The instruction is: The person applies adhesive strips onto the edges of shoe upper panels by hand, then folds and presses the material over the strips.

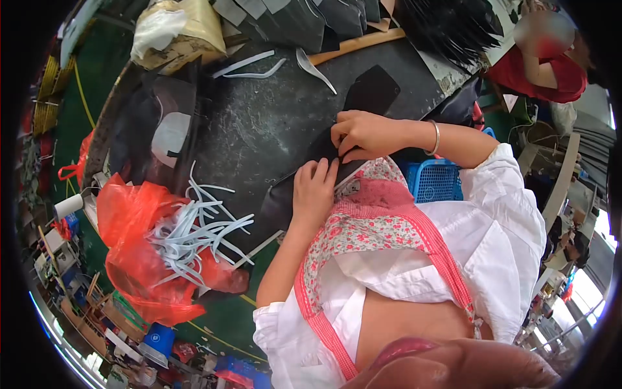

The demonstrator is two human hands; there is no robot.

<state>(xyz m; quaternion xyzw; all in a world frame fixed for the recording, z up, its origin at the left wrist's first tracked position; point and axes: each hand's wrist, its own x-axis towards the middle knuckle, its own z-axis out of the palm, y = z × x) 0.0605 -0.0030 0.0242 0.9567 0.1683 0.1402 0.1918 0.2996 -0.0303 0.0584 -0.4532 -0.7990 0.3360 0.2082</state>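
Note:
A long dark piece of sheet material (372, 91) lies across the worktable and reaches down to the left below both hands. My left hand (313, 193) is at its near edge, fingers bent and close together over it, thumb hidden. Just up and to the right, my right hand (366, 135) pinches the same edge with thumb and fingers curled. The fingertips of the two hands almost meet. Pale curved strips (249, 67) lie farther up on the table, beside a light, pointed curved strip (315, 70).
A red plastic bag (139, 240) with a heap of pale strips (194, 236) is at the left edge. Stacked dark pieces (285, 23), a wrapped roll (178, 32) and a wooden bar (359, 45) line the far side. A blue basket (435, 181) is at right; another person (544, 71) is beyond.

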